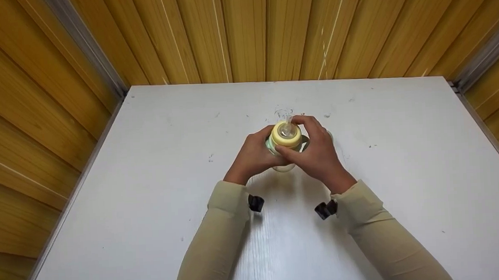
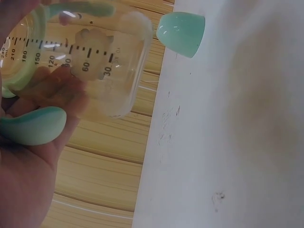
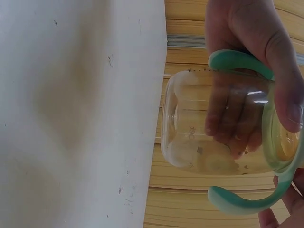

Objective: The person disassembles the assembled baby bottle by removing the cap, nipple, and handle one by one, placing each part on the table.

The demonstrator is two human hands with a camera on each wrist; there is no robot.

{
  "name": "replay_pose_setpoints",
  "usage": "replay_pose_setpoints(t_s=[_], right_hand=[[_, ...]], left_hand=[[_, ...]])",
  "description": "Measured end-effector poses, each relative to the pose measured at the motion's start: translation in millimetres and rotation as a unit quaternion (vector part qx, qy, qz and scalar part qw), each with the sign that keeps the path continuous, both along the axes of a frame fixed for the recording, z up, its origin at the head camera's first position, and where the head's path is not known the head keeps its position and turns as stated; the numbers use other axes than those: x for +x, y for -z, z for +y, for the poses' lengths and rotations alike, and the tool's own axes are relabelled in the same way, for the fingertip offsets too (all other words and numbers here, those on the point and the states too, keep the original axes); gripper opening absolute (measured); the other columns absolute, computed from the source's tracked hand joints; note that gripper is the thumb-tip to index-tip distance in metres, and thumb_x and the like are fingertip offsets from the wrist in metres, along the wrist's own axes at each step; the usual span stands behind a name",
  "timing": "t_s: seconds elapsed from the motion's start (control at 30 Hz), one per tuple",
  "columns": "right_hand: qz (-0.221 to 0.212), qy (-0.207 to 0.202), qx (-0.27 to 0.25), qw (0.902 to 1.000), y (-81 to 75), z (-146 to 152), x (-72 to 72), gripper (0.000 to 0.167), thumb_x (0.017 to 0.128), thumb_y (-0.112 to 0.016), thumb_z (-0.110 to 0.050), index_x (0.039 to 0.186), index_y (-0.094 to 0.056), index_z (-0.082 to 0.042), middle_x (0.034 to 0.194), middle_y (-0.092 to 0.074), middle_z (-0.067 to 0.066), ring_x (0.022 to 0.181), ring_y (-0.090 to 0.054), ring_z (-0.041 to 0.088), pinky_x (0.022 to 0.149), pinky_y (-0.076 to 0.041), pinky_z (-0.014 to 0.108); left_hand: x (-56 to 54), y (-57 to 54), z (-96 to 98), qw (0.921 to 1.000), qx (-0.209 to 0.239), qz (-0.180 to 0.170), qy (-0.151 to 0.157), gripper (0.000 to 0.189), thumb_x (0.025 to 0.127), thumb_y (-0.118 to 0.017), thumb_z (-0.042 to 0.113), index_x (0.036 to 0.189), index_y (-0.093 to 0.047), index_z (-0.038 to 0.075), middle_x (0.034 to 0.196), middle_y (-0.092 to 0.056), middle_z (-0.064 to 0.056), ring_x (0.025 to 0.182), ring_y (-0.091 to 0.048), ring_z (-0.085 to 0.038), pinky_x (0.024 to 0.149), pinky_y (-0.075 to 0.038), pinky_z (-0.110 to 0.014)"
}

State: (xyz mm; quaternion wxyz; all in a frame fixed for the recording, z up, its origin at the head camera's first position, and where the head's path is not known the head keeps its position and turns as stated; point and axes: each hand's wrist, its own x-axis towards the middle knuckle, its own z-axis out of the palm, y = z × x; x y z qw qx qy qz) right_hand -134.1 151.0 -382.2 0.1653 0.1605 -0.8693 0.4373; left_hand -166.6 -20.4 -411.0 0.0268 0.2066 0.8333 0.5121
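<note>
Both of my hands hold a clear baby bottle (image 3: 213,128) upright above the white table. My left hand (image 1: 258,152) wraps round its body, fingers behind the measuring scale in the left wrist view. My right hand (image 1: 317,151) grips the pale yellow collar (image 1: 293,142) at the top, thumb at the near side and fingers at the far side. A clear teat (image 1: 288,129) stands up out of the collar. Two curved green handles (image 3: 247,205) stick out from the bottle's neck. No liquid shows inside.
A mint green dome cap (image 2: 180,35) stands on the white table (image 1: 149,175), mostly behind my right hand in the head view. Wood-patterned panels (image 1: 244,33) rise behind the table's far edge and at its sides. A small black device (image 1: 256,203) sits at the left cuff.
</note>
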Motion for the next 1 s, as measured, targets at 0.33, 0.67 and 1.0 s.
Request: replay_pose_setpoints(t_s=[0.33,0.67,1.0], right_hand=[[-0.029,-0.036,-0.024,0.9987,-3.7,1.9,1.9,0.057,0.079,-0.078,-0.027,0.127,-0.053,-0.010,0.128,-0.057,0.004,0.122,-0.052,0.020,0.092,-0.051,0.046],[-0.049,-0.055,-0.032,0.9968,-4.1,3.8,2.1,0.059,0.078,-0.075,-0.023,0.131,-0.052,-0.011,0.131,-0.057,0.003,0.123,-0.051,0.018,0.086,-0.053,0.045],[-0.059,-0.067,-0.021,0.9958,-4.0,4.7,1.6,0.063,0.080,-0.074,-0.026,0.135,-0.048,-0.013,0.135,-0.054,0.001,0.121,-0.051,0.015,0.087,-0.052,0.043]], left_hand=[[0.7,-1.7,-1.3,0.9993,0.022,-0.014,0.025,0.070,0.067,-0.087,0.034,0.130,-0.059,0.020,0.117,-0.066,0.009,0.102,-0.062,-0.008,0.089,-0.051,-0.030],[0.2,-2.3,-1.6,0.9991,0.020,-0.014,0.034,0.069,0.067,-0.087,0.032,0.129,-0.059,0.019,0.116,-0.066,0.009,0.103,-0.062,-0.008,0.090,-0.051,-0.032],[0.2,-1.3,-1.7,0.9992,0.017,-0.003,0.036,0.071,0.068,-0.087,0.035,0.131,-0.058,0.018,0.118,-0.065,0.009,0.104,-0.061,-0.007,0.091,-0.051,-0.032]])
